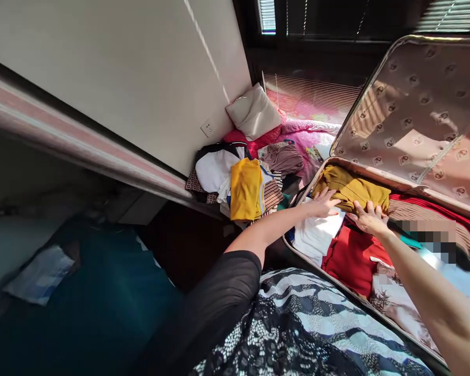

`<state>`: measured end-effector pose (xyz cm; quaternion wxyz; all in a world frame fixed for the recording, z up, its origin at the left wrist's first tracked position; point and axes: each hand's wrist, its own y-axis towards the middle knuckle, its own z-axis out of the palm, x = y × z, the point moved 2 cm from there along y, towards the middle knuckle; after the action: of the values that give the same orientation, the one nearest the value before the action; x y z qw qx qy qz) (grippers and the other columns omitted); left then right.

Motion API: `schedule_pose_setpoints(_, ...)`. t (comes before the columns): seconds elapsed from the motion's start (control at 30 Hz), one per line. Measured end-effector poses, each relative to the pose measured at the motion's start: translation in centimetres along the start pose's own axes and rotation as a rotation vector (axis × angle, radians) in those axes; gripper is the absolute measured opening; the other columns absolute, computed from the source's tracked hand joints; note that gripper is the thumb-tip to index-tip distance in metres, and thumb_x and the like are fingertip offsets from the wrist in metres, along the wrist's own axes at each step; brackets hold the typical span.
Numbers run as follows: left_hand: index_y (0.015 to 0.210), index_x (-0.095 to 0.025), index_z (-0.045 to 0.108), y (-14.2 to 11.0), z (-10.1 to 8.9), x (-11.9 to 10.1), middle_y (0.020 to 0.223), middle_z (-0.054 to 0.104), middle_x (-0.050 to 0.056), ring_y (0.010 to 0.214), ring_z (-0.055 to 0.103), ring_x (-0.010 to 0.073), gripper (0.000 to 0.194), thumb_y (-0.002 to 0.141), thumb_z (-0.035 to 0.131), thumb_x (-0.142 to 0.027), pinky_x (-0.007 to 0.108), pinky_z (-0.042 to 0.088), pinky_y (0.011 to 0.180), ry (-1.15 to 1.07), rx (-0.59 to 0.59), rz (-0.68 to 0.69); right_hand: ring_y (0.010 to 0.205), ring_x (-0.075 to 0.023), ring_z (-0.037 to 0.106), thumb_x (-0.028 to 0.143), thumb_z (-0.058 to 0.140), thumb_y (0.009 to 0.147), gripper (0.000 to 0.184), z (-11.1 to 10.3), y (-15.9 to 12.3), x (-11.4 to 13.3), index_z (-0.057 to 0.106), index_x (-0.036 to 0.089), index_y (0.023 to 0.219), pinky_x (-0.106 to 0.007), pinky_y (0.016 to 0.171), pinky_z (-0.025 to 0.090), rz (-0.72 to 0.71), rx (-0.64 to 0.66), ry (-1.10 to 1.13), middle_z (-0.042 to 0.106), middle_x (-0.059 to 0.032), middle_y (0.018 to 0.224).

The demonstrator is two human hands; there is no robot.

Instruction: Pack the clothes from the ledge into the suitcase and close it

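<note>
Open suitcase [309, 190] with its patterned lid [419, 120] raised beyond both hands. The left hand [324, 202] lies flat, fingers spread, on the near edge of a folded mustard garment [354, 189] in the far corner of the case; the right hand [370, 218], also flat with fingers extended, presses on the same garment just beside it, neither hand closed around the cloth. Directly below the left hand lies white folded fabric [317, 235]; below the right hand, a red garment [352, 258]; nearer still, a pale floral piece [395, 303]. To the right of the right hand run a brown ribbed cloth [419, 211] and a red strip [438, 209] along the hinge side. Left of the hands, outside the case, a loose heap of clothes [238, 183] topped by a yellow item [246, 189] rests on the bed, with a cushion [254, 112] beyond it against the wall. The case's right part is cut off by the frame edge, and blurred patches cover some contents there; the dark area at lower left cannot be made out.
</note>
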<state>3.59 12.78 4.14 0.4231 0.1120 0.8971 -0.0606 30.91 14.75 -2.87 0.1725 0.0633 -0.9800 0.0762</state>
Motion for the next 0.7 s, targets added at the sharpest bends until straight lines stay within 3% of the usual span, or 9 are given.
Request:
schedule_pose_setpoints(0.1,0.138,-0.022,0.077,-6.0,-2.7,2.3,0.152,0.067,0.017,0.145,0.064,0.0314,0.034,0.105,0.075,-0.031,0.052,0.054,0.122,-0.007,-0.015,-0.019,0.155,-0.058,0.043,0.063,0.047,0.103,0.067,-0.4,-3.0,2.7,0.072,0.02,0.147,-0.08,0.109,0.041,0.074,-0.028,-0.01,0.051,-0.0379,0.164)
schedule_pose_setpoints(0.17,0.135,-0.021,0.078,-10.9,-5.7,5.4,0.152,0.067,0.019,0.149,0.061,0.0304,0.033,0.104,0.067,-0.021,0.05,0.048,0.129,-0.008,-0.102,-0.096,0.156,-0.0563,0.043,0.06,0.042,0.104,0.072,-0.3,-5.3,5.2,0.066,0.016,0.154,-0.08,0.113,0.042,0.099,-0.049,-0.003,0.047,-0.0351,0.169)
schedule_pose_setpoints(0.27,0.137,-0.016,0.073,-18.3,-10.9,11.4,0.145,0.067,0.022,0.146,0.061,0.0317,0.036,0.102,0.064,-0.017,0.05,0.045,0.131,0.053,-0.422,-0.465,0.152,-0.0502,0.051,0.061,0.038,0.105,0.075,0.0,-7.6,9.7,0.063,0.012,0.155,-0.074,0.118,0.044,0.022,-0.13,0.09,0.053,-0.0331,0.164)
schedule_pose_setpoints(0.33,0.141,-0.012,0.069,-21.6,-13.2,14.8,0.146,0.063,0.024,0.148,0.059,0.0337,0.041,0.1,0.069,-0.019,0.05,0.043,0.132,0.116,-0.492,-0.662,0.147,-0.0457,0.055,0.061,0.039,0.105,0.073,0.4,-8.1,13.2,0.065,0.012,0.151,-0.068,0.122,0.044,-0.079,-0.188,0.169,0.06,-0.0315,0.156)
schedule_pose_setpoints(0.43,0.144,-0.011,0.065,-22.7,-13.6,17.5,0.154,0.057,0.026,0.153,0.054,0.0373,0.05,0.097,0.078,-0.024,0.052,0.042,0.132,0.18,-0.427,-0.708,0.132,-0.0411,0.065,0.059,0.042,0.105,0.065,1.1,-7.6,18.8,0.072,0.015,0.143,-0.061,0.117,0.051,-0.177,-0.169,0.286,0.07,-0.0277,0.141)
schedule_pose_setpoints(0.6,0.158,-0.019,0.058,-19.8,-10.9,17.7,0.169,0.045,0.027,0.151,0.048,0.0511,0.087,0.082,0.096,-0.035,0.071,0.042,0.126,0.283,-0.247,-0.636,0.099,-0.0322,0.073,0.06,0.056,0.102,0.054,2.3,-6.1,27.3,0.08,0.019,0.129,-0.047,0.092,0.061,-0.251,0.159,0.402,0.079,-0.0182,0.114)
schedule_pose_setpoints(0.7,0.157,-0.02,0.061,-18.9,-11.4,17.8,0.166,0.049,0.026,0.15,0.05,0.0492,0.075,0.087,0.088,-0.027,0.068,0.043,0.126,0.247,-0.219,-0.665,0.093,-0.0288,0.074,0.057,0.068,0.097,0.045,3.0,-5.9,30.3,0.082,0.022,0.121,-0.041,0.09,0.06,-0.212,0.356,0.421,0.081,-0.0134,0.103)
